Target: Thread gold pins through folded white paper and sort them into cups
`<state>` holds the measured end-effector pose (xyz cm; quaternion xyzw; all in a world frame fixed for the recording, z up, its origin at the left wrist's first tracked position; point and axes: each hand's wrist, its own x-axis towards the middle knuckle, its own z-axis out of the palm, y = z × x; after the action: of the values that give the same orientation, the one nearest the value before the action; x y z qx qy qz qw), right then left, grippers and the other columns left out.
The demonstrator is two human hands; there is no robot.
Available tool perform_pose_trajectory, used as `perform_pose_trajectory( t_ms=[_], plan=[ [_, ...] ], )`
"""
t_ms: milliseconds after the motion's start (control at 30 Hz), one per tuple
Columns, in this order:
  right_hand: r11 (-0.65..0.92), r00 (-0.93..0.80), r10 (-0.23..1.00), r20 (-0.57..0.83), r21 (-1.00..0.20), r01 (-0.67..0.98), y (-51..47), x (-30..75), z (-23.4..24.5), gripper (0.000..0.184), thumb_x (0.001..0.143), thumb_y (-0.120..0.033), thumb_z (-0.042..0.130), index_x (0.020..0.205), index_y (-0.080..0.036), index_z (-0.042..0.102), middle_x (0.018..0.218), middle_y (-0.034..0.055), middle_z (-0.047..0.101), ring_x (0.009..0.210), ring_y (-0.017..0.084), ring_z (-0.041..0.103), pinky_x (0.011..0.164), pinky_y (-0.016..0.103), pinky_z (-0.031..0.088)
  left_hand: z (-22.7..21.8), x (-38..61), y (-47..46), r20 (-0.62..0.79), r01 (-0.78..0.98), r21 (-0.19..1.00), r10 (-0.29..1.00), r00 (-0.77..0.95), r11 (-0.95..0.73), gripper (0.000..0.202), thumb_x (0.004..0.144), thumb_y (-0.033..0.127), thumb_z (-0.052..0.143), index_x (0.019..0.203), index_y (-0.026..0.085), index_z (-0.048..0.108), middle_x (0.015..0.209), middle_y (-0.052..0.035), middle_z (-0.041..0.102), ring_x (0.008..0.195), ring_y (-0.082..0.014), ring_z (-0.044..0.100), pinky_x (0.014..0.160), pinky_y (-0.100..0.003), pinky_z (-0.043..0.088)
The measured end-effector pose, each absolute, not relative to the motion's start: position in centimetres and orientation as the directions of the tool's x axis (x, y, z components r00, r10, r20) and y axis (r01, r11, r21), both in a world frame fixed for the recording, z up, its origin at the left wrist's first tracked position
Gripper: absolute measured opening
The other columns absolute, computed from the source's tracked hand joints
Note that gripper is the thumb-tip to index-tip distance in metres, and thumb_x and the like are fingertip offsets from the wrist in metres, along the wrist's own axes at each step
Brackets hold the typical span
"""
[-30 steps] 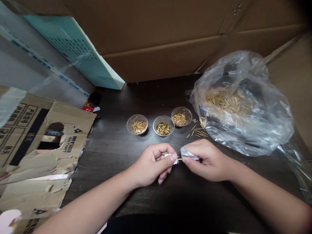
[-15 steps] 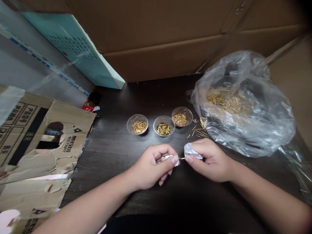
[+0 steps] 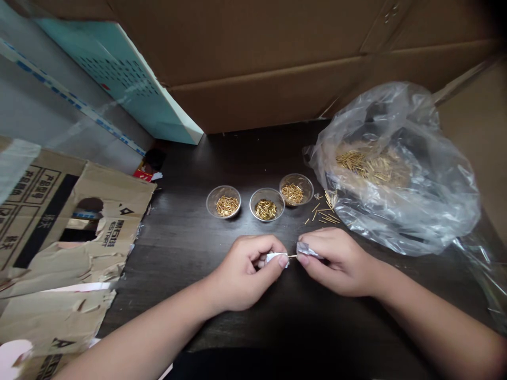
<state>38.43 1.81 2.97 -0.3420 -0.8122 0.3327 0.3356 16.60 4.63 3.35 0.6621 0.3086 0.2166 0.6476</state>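
A thin brass pin (image 3: 292, 256) spans the small gap between my two hands. My left hand (image 3: 253, 269) is closed, thumb against fingers, pinching the pin's left end through a white wrap (image 3: 273, 257). On the other end, my right hand (image 3: 336, 261) is closed too, with a greyish-white wrap (image 3: 308, 249) around its fingertips. Beyond the hands stand three clear round cups: a left cup (image 3: 209, 207), a middle cup (image 3: 254, 211) and a right cup (image 3: 309, 193). Small brass pieces lie in each. Several loose brass pins (image 3: 327, 218) lie beside the right cup.
A clear plastic bag (image 3: 439, 206) holding many brass pins (image 3: 352, 162) lies open at the right. Cardboard (image 3: 277, 100) walls off the back of the dark table (image 3: 190, 158). Torn printed cardboard (image 3: 99, 253) is at the left, below a light-blue panel (image 3: 130, 89).
My hands have drawn slightly closer together. The fingers of my left hand have curled in further, and the wrap on my right fingers has shifted a little.
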Motion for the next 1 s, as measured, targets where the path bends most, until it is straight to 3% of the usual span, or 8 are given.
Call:
perform_pose_trajectory(
  t_ms=[167,333,567,800,900,1000],
  plan=[
    [0.436,-0.524,0.811,0.262,-0.867,0.241,2.1,38.2,2.8,0.032,0.098,-0.016,0.05,0.07,-0.016,0.033,0.061,-0.0044,0.03,0.054,0.006,0.029,0.053,0.022,0.024,3.3,16.3,5.0,0.04,0.129,0.972,0.684,0.729,-0.194,0.02,0.095,0.023,0.057,0.079,0.01,0.058,0.059,0.0029,0.047,0.051,-0.0046,0.04,0.049,-0.018,0.031],
    [0.491,-0.529,0.801,0.28,-0.813,0.314,1.6,37.9,2.4,0.028,0.097,-0.013,0.05,0.073,-0.016,0.035,0.064,-0.0036,0.033,0.058,0.006,0.032,0.057,0.023,0.026,3.0,16.1,5.1,0.205,0.163,0.879,0.663,0.72,-0.449,0.014,0.093,0.018,0.057,0.083,0.01,0.063,0.068,-0.0008,0.057,0.061,-0.0075,0.051,0.058,-0.021,0.039],
    [0.493,-0.521,0.805,0.286,-0.81,0.317,1.8,38.0,1.8,0.027,0.098,-0.014,0.05,0.075,-0.016,0.037,0.065,-0.0037,0.034,0.058,0.006,0.033,0.058,0.023,0.027,2.3,16.3,5.0,0.276,0.177,0.83,0.664,0.695,-0.53,0.011,0.093,0.015,0.057,0.086,0.01,0.064,0.071,-0.0019,0.061,0.064,-0.0079,0.055,0.061,-0.021,0.042],
    [0.416,-0.456,0.848,0.271,-0.873,0.254,2.4,38.3,1.6,0.031,0.1,-0.02,0.051,0.071,-0.015,0.042,0.062,-0.0044,0.036,0.055,0.006,0.032,0.053,0.022,0.027,2.6,16.4,4.9,0.283,0.194,0.838,0.711,0.643,-0.509,0.012,0.092,0.015,0.059,0.081,0.011,0.062,0.068,-0.0005,0.059,0.059,-0.0068,0.053,0.058,-0.019,0.042],
    [0.429,-0.406,0.864,0.298,-0.857,0.284,2.4,38.5,1.6,0.027,0.099,-0.021,0.052,0.073,-0.014,0.054,0.061,-0.0035,0.045,0.054,0.006,0.041,0.053,0.022,0.032,2.8,16.3,4.9,0.291,0.199,0.833,0.714,0.636,-0.517,0.013,0.091,0.015,0.059,0.079,0.011,0.061,0.066,0.0001,0.058,0.058,-0.0064,0.052,0.057,-0.019,0.041],
    [0.446,-0.317,0.882,0.349,-0.834,0.324,2.2,38.6,1.6,0.015,0.099,-0.016,0.053,0.095,-0.013,0.067,0.068,-0.0015,0.06,0.061,0.007,0.056,0.061,0.02,0.043,2.8,16.2,4.9,0.305,0.208,0.821,0.717,0.627,-0.531,0.012,0.09,0.015,0.059,0.079,0.012,0.061,0.065,0.0007,0.057,0.057,-0.006,0.051,0.056,-0.019,0.04]
  ],
)
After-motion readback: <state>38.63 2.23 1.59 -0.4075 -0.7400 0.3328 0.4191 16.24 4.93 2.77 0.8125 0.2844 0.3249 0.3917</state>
